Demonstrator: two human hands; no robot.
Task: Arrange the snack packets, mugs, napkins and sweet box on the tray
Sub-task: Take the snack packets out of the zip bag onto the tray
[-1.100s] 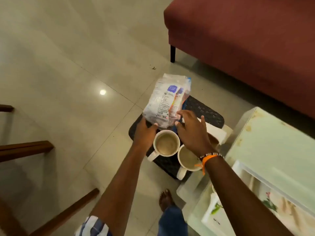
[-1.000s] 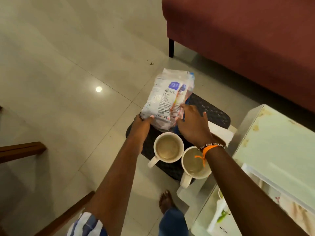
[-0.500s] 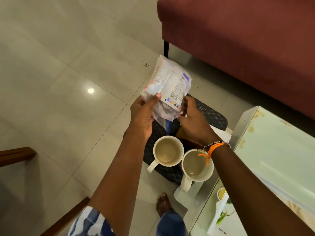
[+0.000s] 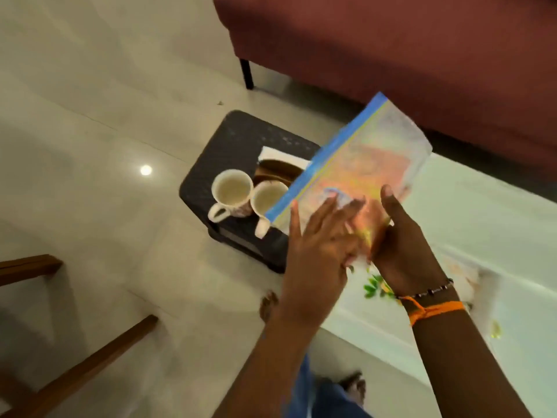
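Snack packet (image 4: 358, 170) held up, tilted, gripped by right hand (image 4: 398, 245). Left hand (image 4: 316, 248) spread flat against it. Two mugs (image 4: 232, 191) on dark tray (image 4: 196, 188).

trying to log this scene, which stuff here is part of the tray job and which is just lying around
Part of the job:
- snack packet, held up in both hands
- two mugs on the dark tray
- napkin and brown box on the tray

Just lying about:
- red sofa
- glass table
- wooden chair
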